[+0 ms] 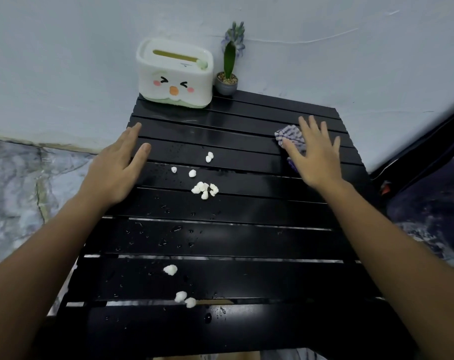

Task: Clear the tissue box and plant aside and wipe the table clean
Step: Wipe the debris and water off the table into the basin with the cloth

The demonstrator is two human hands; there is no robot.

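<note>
Ahead, our black slatted table (246, 242) is wet and dotted with white crumbs (204, 189). At its far left corner, against the wall, the tissue box (174, 75) lies long side toward us, slot up — the upright plant (228, 63) just beside. Our left hand (116, 167) hovers flat, fingers released; our right hand (315, 154) presses flat on a striped cloth (289, 136), mostly hidden.
</note>
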